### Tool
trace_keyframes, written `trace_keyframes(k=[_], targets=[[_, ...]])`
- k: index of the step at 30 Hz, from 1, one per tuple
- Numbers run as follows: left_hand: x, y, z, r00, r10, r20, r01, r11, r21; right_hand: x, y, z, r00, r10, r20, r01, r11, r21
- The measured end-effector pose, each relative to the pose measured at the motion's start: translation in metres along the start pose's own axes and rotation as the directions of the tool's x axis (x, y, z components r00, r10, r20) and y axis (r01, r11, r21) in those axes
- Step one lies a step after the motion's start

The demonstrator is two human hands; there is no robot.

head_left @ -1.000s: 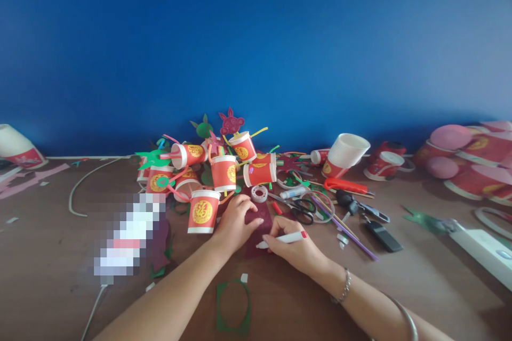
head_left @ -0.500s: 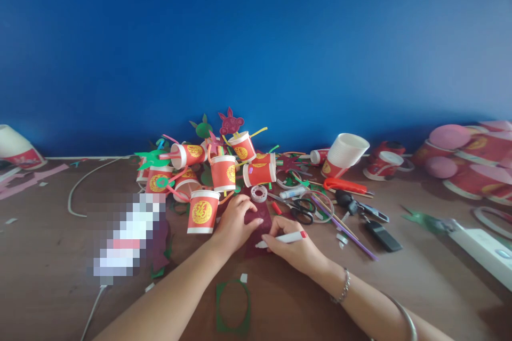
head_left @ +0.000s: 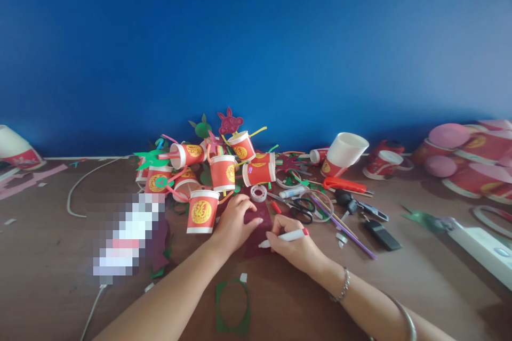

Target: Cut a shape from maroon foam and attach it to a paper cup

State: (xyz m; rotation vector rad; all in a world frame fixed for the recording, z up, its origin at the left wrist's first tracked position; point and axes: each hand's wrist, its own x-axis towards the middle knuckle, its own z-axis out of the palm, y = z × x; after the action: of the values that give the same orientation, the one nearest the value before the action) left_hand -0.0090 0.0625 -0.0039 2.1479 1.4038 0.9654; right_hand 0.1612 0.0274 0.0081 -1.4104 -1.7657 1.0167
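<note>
My right hand (head_left: 294,245) is closed round a white marker (head_left: 294,235) with a red end. Its tip points left, over a dark maroon sheet of paper (head_left: 257,248) on the table; whether it touches cannot be told. Pressed on the upper left part of that sheet is my left hand (head_left: 237,225), thumb and fingers apart, holding nothing. A small red cap (head_left: 276,208) lies between the hands, just beyond them. Near it are a roll of clear tape (head_left: 258,193) and black-handled scissors (head_left: 303,210). A red paper cup (head_left: 202,213) stands left of my left hand.
Behind the hands is a heap of red cups with paper figures (head_left: 231,122). Stacked cups (head_left: 344,154), an orange cutter (head_left: 344,185), keys (head_left: 381,233) and a purple stick (head_left: 362,245) lie rightward. A green paper frame (head_left: 219,309) is in front, a blurred cabled device (head_left: 128,240) at left.
The marker and the fingers of my right hand have shifted slightly to the right over the maroon paper. My left hand stays in place on the sheet.
</note>
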Motion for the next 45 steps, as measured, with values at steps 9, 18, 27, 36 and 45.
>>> trace_keyframes(k=[9,18,27,36,45], targets=[[0.0004,0.001,-0.002,0.999,-0.026,0.02,0.026,1.0,0.009,0.0033,0.0008,-0.0059,0.996,0.083,-0.027,-0.068,0.936,0.346],[0.0001,-0.0025,0.0006,1.0,0.009,-0.001,-0.009,1.0,0.008,0.0032,0.0068,-0.0026,0.999,0.035,0.001,-0.035,0.984,0.174],[0.0006,-0.0009,0.0008,1.0,0.014,-0.011,-0.014,1.0,0.01,0.001,0.0036,-0.0022,0.997,-0.011,0.08,0.003,0.996,0.088],[0.0004,-0.0011,0.002,1.0,0.003,-0.011,-0.003,1.0,0.015,0.0001,0.0015,-0.003,0.995,-0.058,0.083,0.055,0.998,0.036],[0.0001,-0.002,0.0022,1.0,0.017,-0.018,-0.017,1.0,0.017,-0.0001,0.0002,-0.0025,0.996,-0.05,0.077,0.048,0.998,0.027]])
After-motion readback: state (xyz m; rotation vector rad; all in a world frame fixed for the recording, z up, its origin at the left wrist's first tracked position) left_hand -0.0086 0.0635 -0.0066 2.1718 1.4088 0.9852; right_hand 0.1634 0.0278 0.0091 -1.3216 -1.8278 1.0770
